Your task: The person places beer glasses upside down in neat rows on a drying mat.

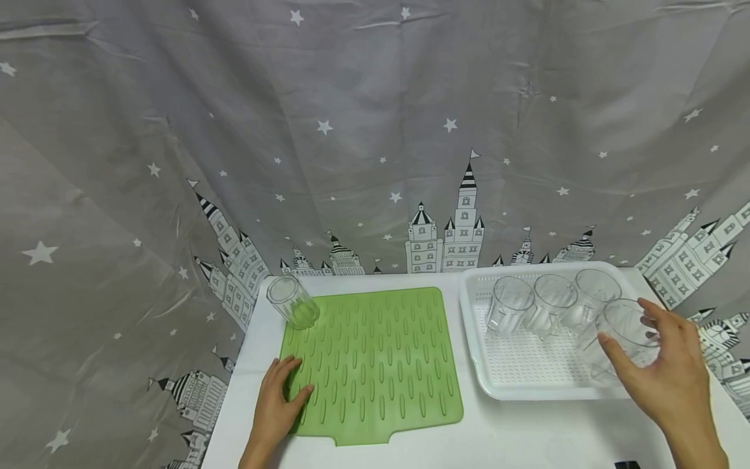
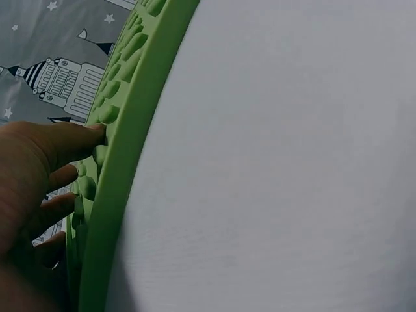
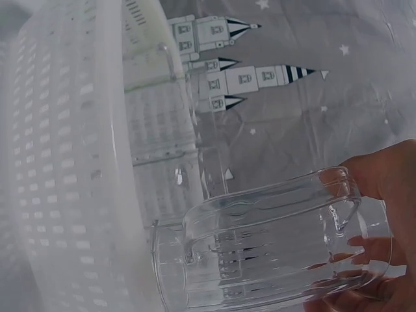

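At the right end of the white basket [image 1: 486, 374], my right hand [image 1: 668, 365] holds a clear glass mug [image 1: 621, 339] with thumb and fingers around its upper part. In the right wrist view the mug [image 3: 273, 240] shows its handle, and the fingers show through the glass. My left hand [image 1: 278, 397] rests at the left edge of the green drying mat [image 1: 375, 365], fingers spread and nothing held. The left wrist view has its thumb touching the mat's ridged surface [image 2: 120, 110]. Another clear glass [image 1: 293, 303] stands on the mat's far left corner.
Three more clear mugs stand along the basket's back: a left mug [image 1: 510, 306], a middle mug [image 1: 553, 303] and a right mug [image 1: 597, 293]. A grey curtain [image 1: 351, 163] with stars and castles hangs behind the white table [image 1: 498, 436]. A small black object [image 1: 628, 464] lies at the front edge.
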### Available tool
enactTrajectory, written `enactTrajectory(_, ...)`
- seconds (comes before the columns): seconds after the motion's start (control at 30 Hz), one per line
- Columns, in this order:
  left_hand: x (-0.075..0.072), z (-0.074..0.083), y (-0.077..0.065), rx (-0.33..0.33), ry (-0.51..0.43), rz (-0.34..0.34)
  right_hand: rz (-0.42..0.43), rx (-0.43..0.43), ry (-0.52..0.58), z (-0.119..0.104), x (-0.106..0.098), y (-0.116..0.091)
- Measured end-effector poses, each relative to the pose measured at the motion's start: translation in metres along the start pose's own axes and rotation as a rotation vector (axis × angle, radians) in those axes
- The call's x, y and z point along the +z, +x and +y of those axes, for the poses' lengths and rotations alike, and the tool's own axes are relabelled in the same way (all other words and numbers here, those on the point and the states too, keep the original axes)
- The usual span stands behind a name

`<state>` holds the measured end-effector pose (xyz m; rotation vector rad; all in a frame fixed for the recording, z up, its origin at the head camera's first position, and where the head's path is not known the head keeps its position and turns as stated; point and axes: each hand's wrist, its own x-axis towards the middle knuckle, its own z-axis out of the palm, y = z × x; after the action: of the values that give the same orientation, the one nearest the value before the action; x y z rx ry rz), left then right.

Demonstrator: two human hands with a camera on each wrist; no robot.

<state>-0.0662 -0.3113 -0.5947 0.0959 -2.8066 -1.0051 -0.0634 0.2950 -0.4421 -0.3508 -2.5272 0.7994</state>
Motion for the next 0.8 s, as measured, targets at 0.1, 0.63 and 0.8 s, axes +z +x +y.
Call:
enactTrajectory(0.1,0.001,0.003,-0.003,0.005,0.002,0.0,-0.012,-0.009,0.012,-0.004,0.001,-0.001)
enactTrajectory(0.63,0.017,0.057,-0.005,0.127,-0.105,0.033,-0.016,-0.164,0.089,-0.039,0.013,-0.013)
enactTrajectory(0.8,0.027,0.08,-0.003,0.088,-0.195,-0.062,-0.008,-0.237,0.127,-0.055,0.021,-0.016)
